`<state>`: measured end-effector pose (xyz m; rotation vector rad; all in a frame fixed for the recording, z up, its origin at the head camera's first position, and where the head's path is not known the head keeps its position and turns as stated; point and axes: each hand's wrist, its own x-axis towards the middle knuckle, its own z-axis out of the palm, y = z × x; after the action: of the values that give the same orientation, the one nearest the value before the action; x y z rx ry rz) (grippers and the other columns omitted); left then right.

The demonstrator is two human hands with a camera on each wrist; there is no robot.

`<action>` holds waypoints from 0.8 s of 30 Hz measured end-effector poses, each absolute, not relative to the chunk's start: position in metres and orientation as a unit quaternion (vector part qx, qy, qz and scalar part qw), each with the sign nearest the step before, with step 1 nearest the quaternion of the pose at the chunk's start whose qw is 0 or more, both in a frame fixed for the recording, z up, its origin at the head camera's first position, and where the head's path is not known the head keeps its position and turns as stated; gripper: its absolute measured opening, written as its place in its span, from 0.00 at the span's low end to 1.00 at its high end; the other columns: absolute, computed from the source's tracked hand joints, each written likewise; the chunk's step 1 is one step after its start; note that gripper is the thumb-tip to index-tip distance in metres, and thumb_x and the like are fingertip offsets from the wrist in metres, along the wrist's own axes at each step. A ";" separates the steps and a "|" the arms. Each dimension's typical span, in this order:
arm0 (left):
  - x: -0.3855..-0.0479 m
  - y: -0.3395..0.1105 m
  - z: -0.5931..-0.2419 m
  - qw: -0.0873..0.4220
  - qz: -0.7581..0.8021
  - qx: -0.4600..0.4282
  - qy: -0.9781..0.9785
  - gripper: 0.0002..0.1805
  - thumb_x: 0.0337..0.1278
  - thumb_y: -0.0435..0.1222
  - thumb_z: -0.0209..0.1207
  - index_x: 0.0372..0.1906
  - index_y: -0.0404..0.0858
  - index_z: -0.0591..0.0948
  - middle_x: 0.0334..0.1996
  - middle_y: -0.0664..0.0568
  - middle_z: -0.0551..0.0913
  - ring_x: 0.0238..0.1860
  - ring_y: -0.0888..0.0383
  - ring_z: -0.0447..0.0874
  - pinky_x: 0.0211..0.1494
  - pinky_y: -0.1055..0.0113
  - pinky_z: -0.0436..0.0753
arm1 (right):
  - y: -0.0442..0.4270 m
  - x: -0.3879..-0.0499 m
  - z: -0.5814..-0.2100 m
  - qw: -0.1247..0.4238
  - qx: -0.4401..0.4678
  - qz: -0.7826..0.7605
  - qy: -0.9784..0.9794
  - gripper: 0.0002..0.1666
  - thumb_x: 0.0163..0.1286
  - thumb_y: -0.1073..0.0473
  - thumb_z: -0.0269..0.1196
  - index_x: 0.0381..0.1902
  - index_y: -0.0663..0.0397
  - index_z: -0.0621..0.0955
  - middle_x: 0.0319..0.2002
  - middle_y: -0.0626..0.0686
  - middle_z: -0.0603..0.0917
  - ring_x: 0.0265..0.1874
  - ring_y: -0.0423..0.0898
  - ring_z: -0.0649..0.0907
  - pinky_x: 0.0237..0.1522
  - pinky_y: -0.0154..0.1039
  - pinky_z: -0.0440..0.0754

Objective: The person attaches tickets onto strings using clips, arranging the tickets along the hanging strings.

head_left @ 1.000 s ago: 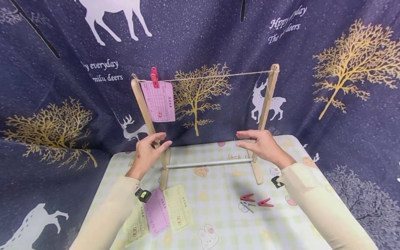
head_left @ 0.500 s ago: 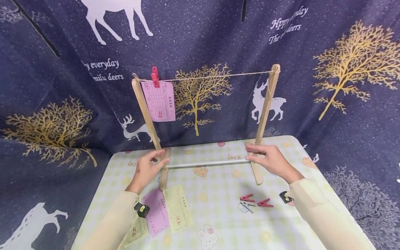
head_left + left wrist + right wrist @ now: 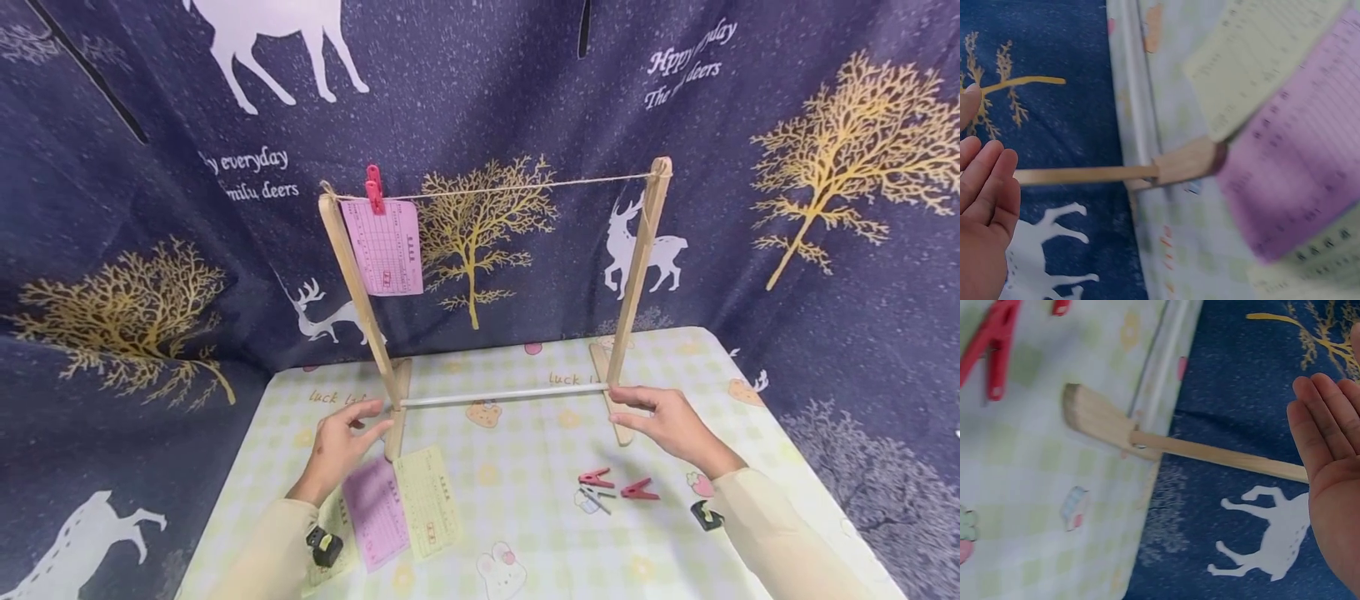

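A wooden rack with two posts point(image 3: 351, 275) stands on the table, a string point(image 3: 517, 188) tied between their tops and a white rod point(image 3: 502, 395) low down. A red clip point(image 3: 375, 192) holds a pink slip point(image 3: 384, 250) on the string near the left post. My left hand point(image 3: 339, 446), fingers relaxed and holding nothing, is beside the left foot point(image 3: 395, 429). By the right foot point(image 3: 622, 423), my right hand point(image 3: 671, 423) is likewise empty with thumb and fingers apart. In the wrist views, the left hand point(image 3: 985, 219) and right hand point(image 3: 1335, 456) show bare palms.
Two yellow slips, one point(image 3: 427, 500) right and one point(image 3: 339, 533) left of a purple slip point(image 3: 377, 512), lie at the table's left. Red clips point(image 3: 640, 490) and a grey clip point(image 3: 596, 495) lie at the right. A dark blue patterned cloth point(image 3: 480, 100) hangs behind.
Both hands have come down from beside the posts to the rack's feet, the right also moving slightly outward. The rack, hanging slip and loose clips have stayed in place.
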<state>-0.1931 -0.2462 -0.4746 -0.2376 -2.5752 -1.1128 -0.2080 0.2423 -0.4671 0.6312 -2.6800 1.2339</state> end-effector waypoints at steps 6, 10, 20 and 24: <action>-0.181 -0.257 -0.485 0.143 -0.376 -0.058 -0.914 0.20 0.53 0.33 0.72 0.52 0.34 0.85 0.46 0.43 0.88 0.44 0.48 0.85 0.46 0.52 0.83 | 0.249 -0.199 -0.484 0.055 0.199 0.402 -0.892 0.20 0.64 0.61 0.71 0.53 0.65 0.84 0.50 0.60 0.86 0.49 0.62 0.85 0.50 0.54 0.82; -0.176 -0.262 -0.494 0.134 -0.376 -0.045 -0.916 0.19 0.54 0.33 0.72 0.51 0.33 0.85 0.46 0.43 0.88 0.44 0.47 0.85 0.47 0.53 0.83 | 0.252 -0.194 -0.493 0.044 0.186 0.411 -0.891 0.21 0.64 0.59 0.71 0.53 0.63 0.84 0.50 0.59 0.87 0.49 0.61 0.85 0.49 0.53 0.82; -0.164 -0.287 -0.513 0.095 -0.350 -0.016 -0.932 0.22 0.55 0.34 0.71 0.55 0.33 0.83 0.50 0.43 0.86 0.49 0.48 0.84 0.50 0.55 0.81 | 0.255 -0.189 -0.513 0.030 0.168 0.422 -0.890 0.21 0.62 0.60 0.72 0.51 0.65 0.85 0.48 0.59 0.87 0.48 0.61 0.85 0.50 0.51 0.83; -0.162 -0.295 -0.519 0.073 -0.343 0.012 -0.936 0.23 0.55 0.34 0.71 0.56 0.32 0.82 0.52 0.41 0.85 0.52 0.46 0.83 0.52 0.54 0.80 | 0.257 -0.188 -0.520 0.030 0.167 0.418 -0.892 0.22 0.62 0.60 0.73 0.51 0.67 0.84 0.47 0.60 0.87 0.47 0.61 0.86 0.50 0.50 0.82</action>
<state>-0.1623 -0.2948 -0.5188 0.0367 -2.8118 -1.0307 -0.1882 0.2571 -0.5198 0.5154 -2.7505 1.2891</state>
